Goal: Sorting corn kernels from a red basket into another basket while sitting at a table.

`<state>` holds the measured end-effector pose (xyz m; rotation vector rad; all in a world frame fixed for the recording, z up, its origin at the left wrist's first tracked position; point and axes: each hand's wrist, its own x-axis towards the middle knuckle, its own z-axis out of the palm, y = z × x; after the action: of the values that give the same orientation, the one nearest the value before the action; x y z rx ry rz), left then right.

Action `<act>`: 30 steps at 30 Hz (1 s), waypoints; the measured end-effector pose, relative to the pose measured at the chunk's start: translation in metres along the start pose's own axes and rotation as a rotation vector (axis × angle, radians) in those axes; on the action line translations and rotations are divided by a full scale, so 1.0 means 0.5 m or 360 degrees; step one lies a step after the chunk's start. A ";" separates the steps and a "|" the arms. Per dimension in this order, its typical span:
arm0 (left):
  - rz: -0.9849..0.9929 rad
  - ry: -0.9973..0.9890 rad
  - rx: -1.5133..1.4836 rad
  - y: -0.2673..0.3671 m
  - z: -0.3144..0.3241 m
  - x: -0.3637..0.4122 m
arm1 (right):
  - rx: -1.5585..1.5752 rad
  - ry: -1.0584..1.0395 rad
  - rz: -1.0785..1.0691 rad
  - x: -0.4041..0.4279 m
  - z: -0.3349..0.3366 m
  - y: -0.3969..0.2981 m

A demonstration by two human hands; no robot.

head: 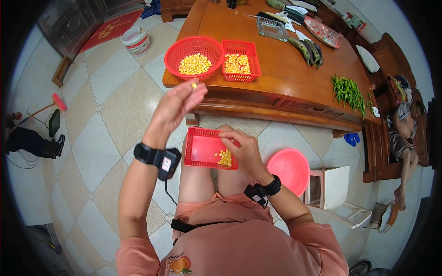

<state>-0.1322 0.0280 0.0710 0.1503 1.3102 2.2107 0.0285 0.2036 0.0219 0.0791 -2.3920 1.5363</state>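
My left hand is raised just in front of the table edge. A yellow corn kernel sits at its fingertips. Below it, a shallow red plastic basket rests on my thighs, with a small heap of corn kernels in its right near corner. My right hand is over that basket's right side, fingers bent; what lies under them is hidden. On the table stand a round red colander of corn kernels and a rectangular red basket holding more kernels.
The wooden table bears eggplants, green chili peppers and a clear plastic tray. At right are a pink basin and a white stool. A bucket stands left. People are seen at far left and right.
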 end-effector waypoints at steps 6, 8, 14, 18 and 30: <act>0.0085 0.0131 -0.0125 0.100 0.023 0.079 | -0.0079 -0.0104 -0.0012 -0.003 0.011 0.018; 0.0091 0.0109 -0.0047 0.088 0.023 0.082 | -0.0357 -0.0091 -0.0279 0.010 0.004 0.034; 0.0084 -0.0038 0.0211 0.006 0.024 0.029 | -0.0893 -0.0463 -0.0469 0.006 0.012 0.071; -0.0046 -0.0094 0.0327 -0.056 0.012 -0.024 | -0.1185 -0.0729 -0.0566 0.005 0.046 0.069; 0.0041 -0.0006 0.0620 -0.172 0.006 -0.111 | -0.1185 -0.0653 -0.0709 0.002 0.063 0.116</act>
<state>-0.0495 0.0331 0.0105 0.3179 1.7324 1.9497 0.0088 0.2005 -0.0411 0.7574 -2.8294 0.4122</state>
